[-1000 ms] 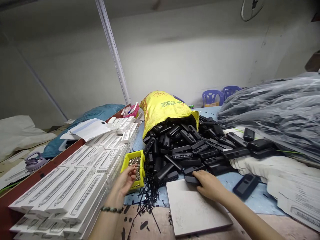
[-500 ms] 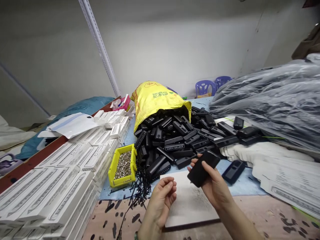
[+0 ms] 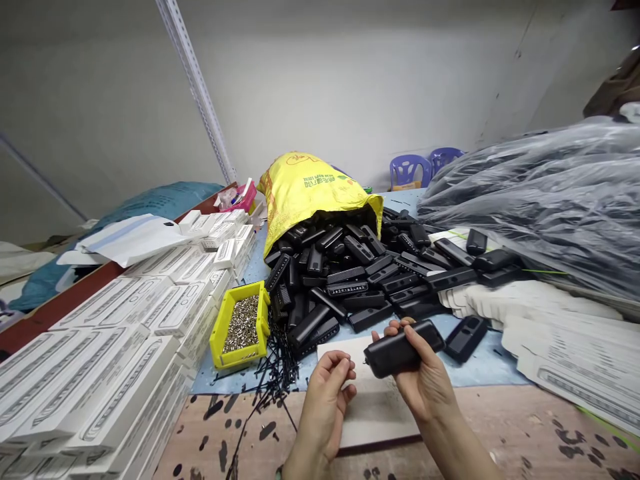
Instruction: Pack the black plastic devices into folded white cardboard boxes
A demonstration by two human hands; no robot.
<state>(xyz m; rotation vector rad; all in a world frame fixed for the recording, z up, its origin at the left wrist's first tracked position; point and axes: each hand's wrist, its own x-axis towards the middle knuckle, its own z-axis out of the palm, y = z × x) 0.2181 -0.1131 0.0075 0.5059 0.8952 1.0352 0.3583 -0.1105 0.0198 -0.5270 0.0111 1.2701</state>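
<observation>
My right hand (image 3: 423, 370) grips a black oblong plastic case (image 3: 400, 348), fingers behind it and thumb on top. A small metal tip pokes out of the case's left end. Just left of that end, my left hand (image 3: 333, 387) is closed in a pinch; whatever lies between thumb and forefinger is too small to name. Beneath both hands is a white board (image 3: 373, 407). A heap of similar black cases (image 3: 350, 280) spills from a yellow sack (image 3: 315, 190) behind them. One more case (image 3: 467, 339) lies on the blue sheet beside my right hand.
A yellow bin (image 3: 240, 327) of small metal parts stands left of the heap, with thin black strips (image 3: 275, 367) beside it. Stacked white boxes (image 3: 115, 360) fill the left side. On the right are white printed cards (image 3: 575, 347) and a plastic-wrapped bundle (image 3: 545, 187).
The black case has turned in my right hand, from a slanted flat face to nearly level, showing its left end. My left hand keeps its pinch and stays close by.
</observation>
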